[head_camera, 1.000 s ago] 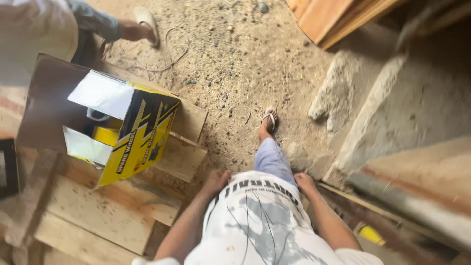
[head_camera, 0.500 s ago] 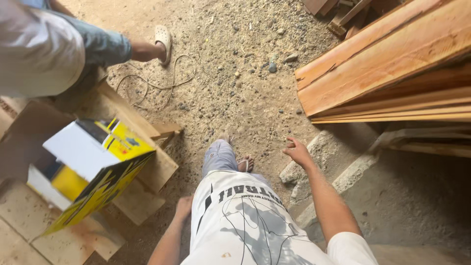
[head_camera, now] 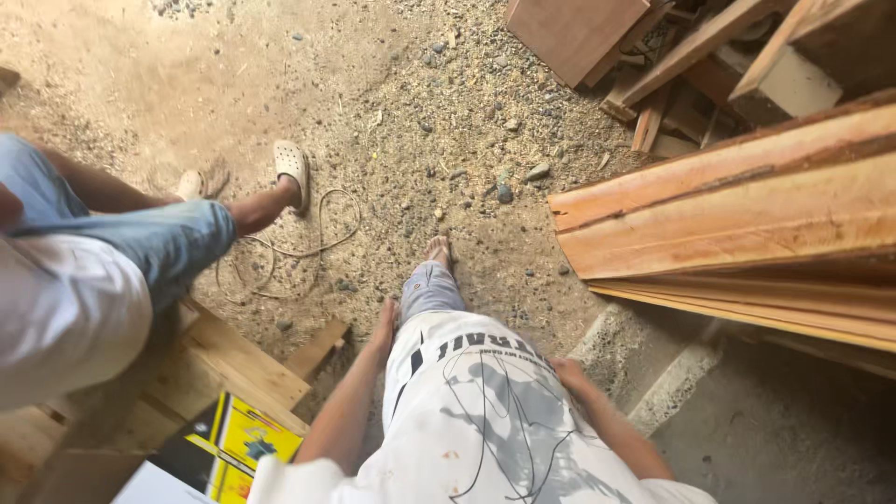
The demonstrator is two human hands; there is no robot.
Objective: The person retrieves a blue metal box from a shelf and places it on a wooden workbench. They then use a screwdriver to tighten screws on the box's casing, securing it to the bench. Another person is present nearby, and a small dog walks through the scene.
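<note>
I look down at my own body: both hands hang empty at my sides, neither gripping anything. My left hand point(head_camera: 385, 322) rests with loose, straight fingers against the hip of my white shirt point(head_camera: 485, 411), and my right hand point(head_camera: 567, 373) lies slack against the shirt's other side, fingers partly hidden by the cloth, so I cannot tell how far they curl. I take the shirt as my landmark. Just beyond its hem my jeans leg point(head_camera: 429, 289) reaches forward to a bare foot point(head_camera: 439, 248) planted on the gritty dirt floor point(head_camera: 392, 121). To the right of the shirt, well apart from my right hand, a stack of long planks point(head_camera: 737, 219) lies flat, with more wood scraps point(head_camera: 672, 93) heaped beyond it. Below the planks, beside the shirt, runs a rough concrete block point(head_camera: 653, 359). To the left of the shirt, near my left hand, lies a wooden pallet point(head_camera: 233, 359), and a yellow box point(head_camera: 238, 443) sits at its near edge. Farther left another person in jeans point(head_camera: 159, 238) and a white top stands over the pallet, one pale sandal point(head_camera: 291, 168) stretched out on the floor. A thin cord point(head_camera: 299, 247) loops on the floor between that sandal and my foot.
</note>
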